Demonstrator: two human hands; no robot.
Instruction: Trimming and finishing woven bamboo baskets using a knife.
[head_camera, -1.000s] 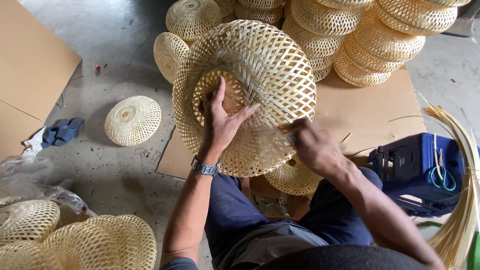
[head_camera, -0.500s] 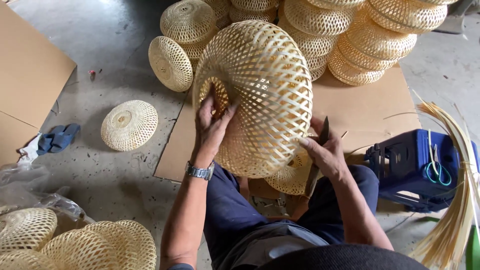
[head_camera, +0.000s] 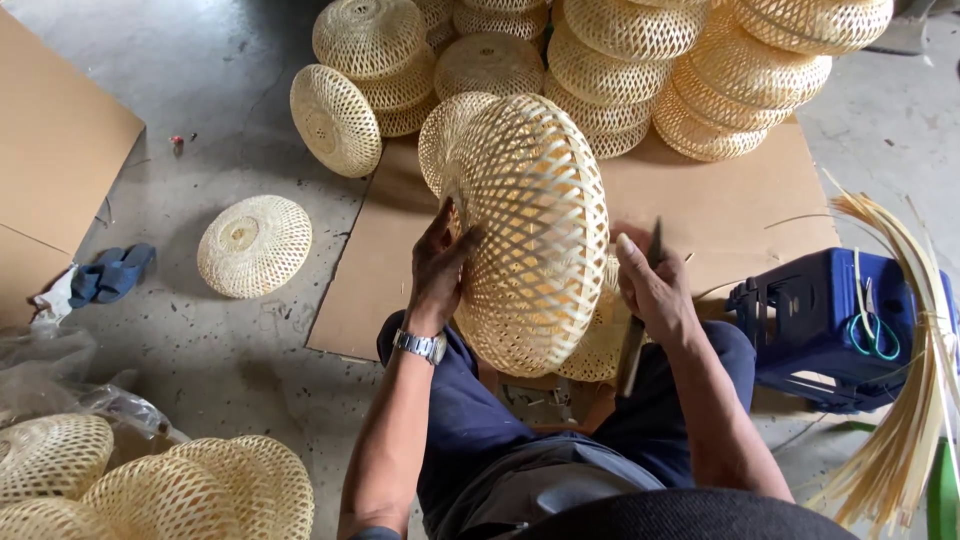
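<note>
While one large pale woven bamboo basket is held up on edge over the lap, two hands are seen on it. The left hand is pressed against the basket's left side, thumb on the weave and fingers hidden inside the opening, so its grip is closed on the rim. The right hand lies at the basket's right side, just touching it, and is closed around one thin dark tool; the tool's kind cannot be made out. One silver wristwatch is worn on the left wrist. A second woven piece is half hidden behind the held basket. One flat round woven disc lies alone on the concrete floor; one pair of blue sandals lies near it. A stack of similar baskets is cut off at the top edge, so no exact count can be given. One blue plastic crate stands at the right, beside one bundle of pale bamboo strips.
</note>
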